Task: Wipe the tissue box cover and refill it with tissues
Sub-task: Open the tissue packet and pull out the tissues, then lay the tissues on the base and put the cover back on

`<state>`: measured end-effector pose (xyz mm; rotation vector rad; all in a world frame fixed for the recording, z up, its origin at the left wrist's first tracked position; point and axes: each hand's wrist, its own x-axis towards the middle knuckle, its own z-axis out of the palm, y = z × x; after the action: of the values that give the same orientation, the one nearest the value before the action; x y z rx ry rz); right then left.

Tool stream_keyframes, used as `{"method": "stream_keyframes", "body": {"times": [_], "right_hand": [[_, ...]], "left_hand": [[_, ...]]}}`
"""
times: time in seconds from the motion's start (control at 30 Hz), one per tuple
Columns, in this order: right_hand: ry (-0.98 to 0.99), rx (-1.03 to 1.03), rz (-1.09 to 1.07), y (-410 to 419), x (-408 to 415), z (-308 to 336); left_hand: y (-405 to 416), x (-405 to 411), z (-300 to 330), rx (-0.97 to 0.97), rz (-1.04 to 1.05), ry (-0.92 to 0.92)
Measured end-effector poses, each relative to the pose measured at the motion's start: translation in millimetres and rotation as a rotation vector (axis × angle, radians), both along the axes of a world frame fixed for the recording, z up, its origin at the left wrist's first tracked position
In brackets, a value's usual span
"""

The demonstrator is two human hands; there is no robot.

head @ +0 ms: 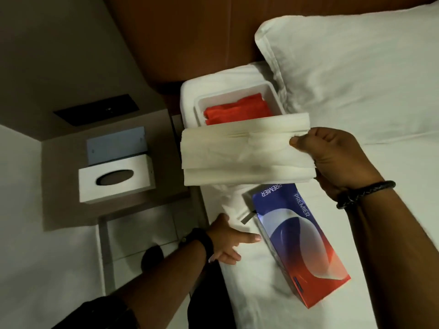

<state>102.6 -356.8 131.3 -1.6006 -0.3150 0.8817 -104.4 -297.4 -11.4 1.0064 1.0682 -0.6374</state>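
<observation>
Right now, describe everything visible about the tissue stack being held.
The tissue stack is a thick, off-white wad of folded paper sheets, its layered edges showing along the top. It is held level in the air above the bed, in front of a white tray. The right hand pinches its right end; nothing else touches it.

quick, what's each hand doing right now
Left hand: open, fingers straight, touching the end of the Premier tissue carton on the bed.
Right hand: holding the stack of tissues.
</observation>
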Motion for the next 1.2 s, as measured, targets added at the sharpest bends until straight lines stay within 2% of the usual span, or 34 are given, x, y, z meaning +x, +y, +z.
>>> {"method": "stream_keyframes", "body": {"times": [0.13, 0.2, 0.27, 0.4, 0.47, 0.53, 0.63, 0.7, 0.77, 0.87, 1.03, 1.2], "right_hand": [[0.045, 0.049, 0.02, 32, -25, 18], [0.047, 0.067, 0.054, 51, -37, 21], [0.075, 0.08, 0.089, 73, -54, 19], [0.145, 0.049, 0.172, 124, -88, 10], [0.179, 0.03, 0.156, 150, -100, 7], [0.185, -0.007, 0.153, 175, -112, 4], [0.204, -0.056, 0.154, 222, -130, -6], [0.211, -0.092, 0.156, 255, -144, -15], [0.212, -0.163, 0.163, 289, -159, -33], [0.231, -0.261, 0.186, 329, -182, -69], [0.27, -0.355, 0.239, 376, -203, -149], [0.213, -0.369, 0.264, 415, -204, -231]], "left_hand": [[60, -38, 8, 0.103, 0.442, -0.005], [93, -50, 23, 0.015, 0.679, -0.102], [125, -64, 42, -0.105, 0.82, -0.285], [189, -103, 78, -0.253, 0.966, -0.732], [228, -126, 91, -0.328, 0.98, -0.816], [265, -146, 99, -0.321, 0.92, -0.843], [316, -167, 103, -0.23, 0.783, -0.776], [344, -178, 99, -0.132, 0.748, -0.657], [372, -191, 87, 0.006, 0.712, -0.552], [405, -213, 59, 0.117, 0.656, -0.45], [441, -245, -14, 0.17, 0.7, -0.299], [463, -247, -86, 0.235, 0.776, -0.258]]}}
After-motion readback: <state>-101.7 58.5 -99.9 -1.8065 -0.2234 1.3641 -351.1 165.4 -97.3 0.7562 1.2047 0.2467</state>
